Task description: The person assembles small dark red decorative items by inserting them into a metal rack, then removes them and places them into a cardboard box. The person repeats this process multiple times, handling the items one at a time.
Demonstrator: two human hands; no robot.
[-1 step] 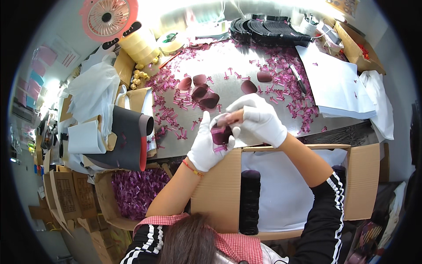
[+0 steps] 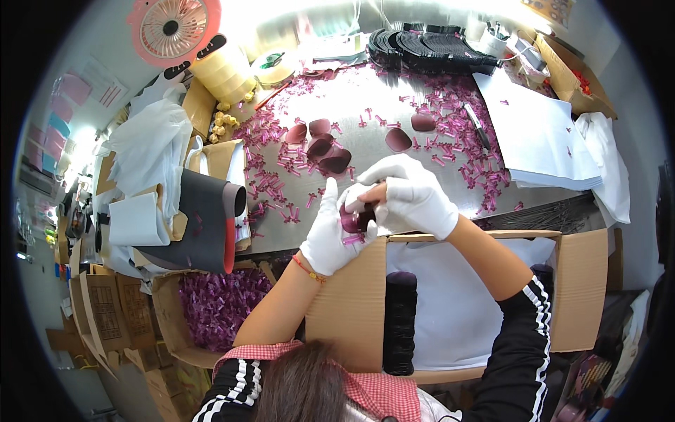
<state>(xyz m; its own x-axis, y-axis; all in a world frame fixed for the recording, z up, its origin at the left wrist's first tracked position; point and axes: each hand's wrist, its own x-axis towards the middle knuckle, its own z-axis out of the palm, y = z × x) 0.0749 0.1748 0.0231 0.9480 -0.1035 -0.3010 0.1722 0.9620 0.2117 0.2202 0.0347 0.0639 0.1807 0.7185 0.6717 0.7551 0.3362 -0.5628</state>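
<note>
In my white-gloved left hand (image 2: 328, 235) is a dark purple tinted lens (image 2: 354, 221), gripped at its edge with the thumb raised. A small pink plastic tab (image 2: 353, 239) shows at the lens's lower edge. My right hand (image 2: 416, 197), gloved too but with bare skin at a fingertip, is bent over the top of the lens, its fingers pinched together against it. Whether a cloth or only glove fabric lies between those fingers is hard to make out. Beyond my hands, several loose lenses (image 2: 335, 162) lie on the metal table (image 2: 373, 95).
Many pink plastic pieces (image 2: 485, 172) are scattered over the table. White paper sheets (image 2: 538, 133) and a marker (image 2: 477, 126) lie right. Black strips (image 2: 429, 50) stand at the back. In front are an open carton (image 2: 344, 309) and a box of purple pieces (image 2: 218, 306). A pink fan (image 2: 174, 27) stands far left.
My right hand has shifted slightly toward me and its fingers have moved across the lens. The lens has tilted a little in my left hand.
</note>
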